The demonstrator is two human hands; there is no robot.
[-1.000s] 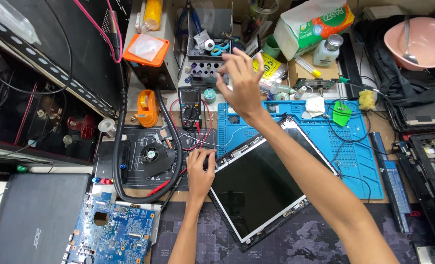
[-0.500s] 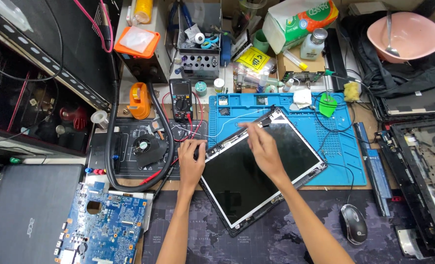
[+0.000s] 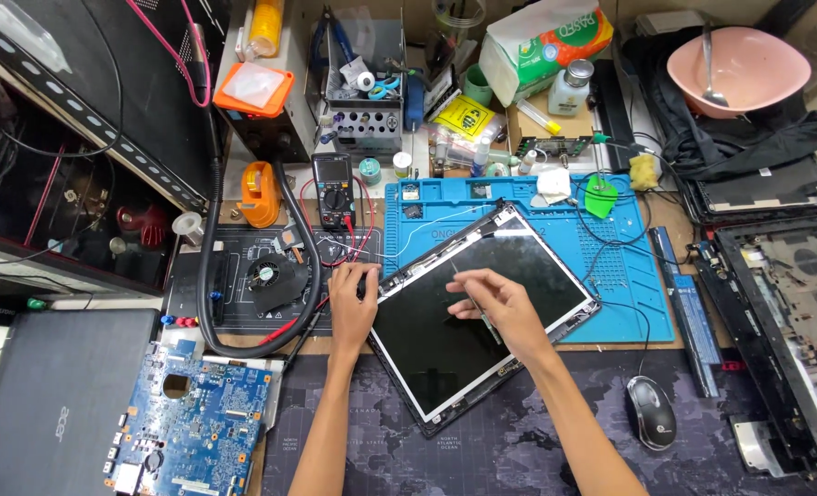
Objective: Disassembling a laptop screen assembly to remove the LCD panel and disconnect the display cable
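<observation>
Two hands work a laptop screen (image 3: 482, 317): left hand (image 3: 352, 298) presses open on its corner; right hand (image 3: 496, 308) pinches a thin tool. Best keep the panel steadied, strokes light.

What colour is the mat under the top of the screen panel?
Blue mat, under the screen panel; head view.

The bench was brightly and evenly lit from overhead. A white glare streak was thrown on the laptop screen panel (image 3: 482, 312) near its top edge. Shadows were kept soft. Slight wide-angle bending was seen at the edges.
</observation>
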